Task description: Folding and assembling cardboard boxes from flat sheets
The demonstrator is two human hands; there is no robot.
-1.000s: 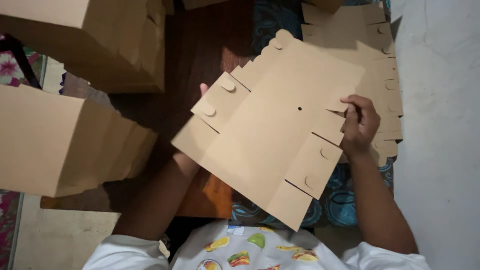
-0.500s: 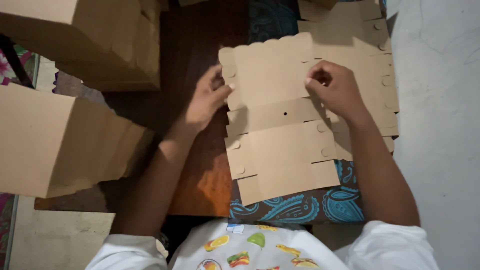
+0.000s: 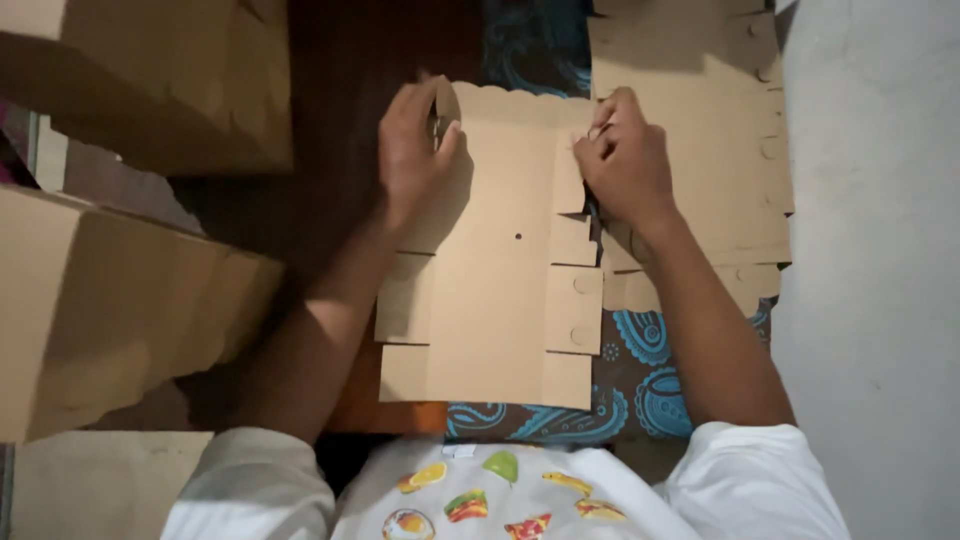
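Both hands (image 3: 415, 150) (image 3: 620, 160) pinch the flat cardboard blank's (image 3: 500, 290) far side flaps.

Brown cardboard boxes (image 3: 130, 300) at left

Both hands, left (image 3: 415, 150) and right (image 3: 622, 160), pressing flat cardboard blank (image 3: 490, 300).

**Dark wooden surface and patterned cloth carrying cardboard**

A dark wooden surface (image 3: 340, 90) is bearing a blue patterned cloth (image 3: 640, 370) on its right part. A flat cardboard blank (image 3: 490, 300) is lying across wood and cloth, a stack of similar blanks (image 3: 720, 100) is resting just beside it on the right, and large cardboard boxes (image 3: 120, 290) are sitting at the left
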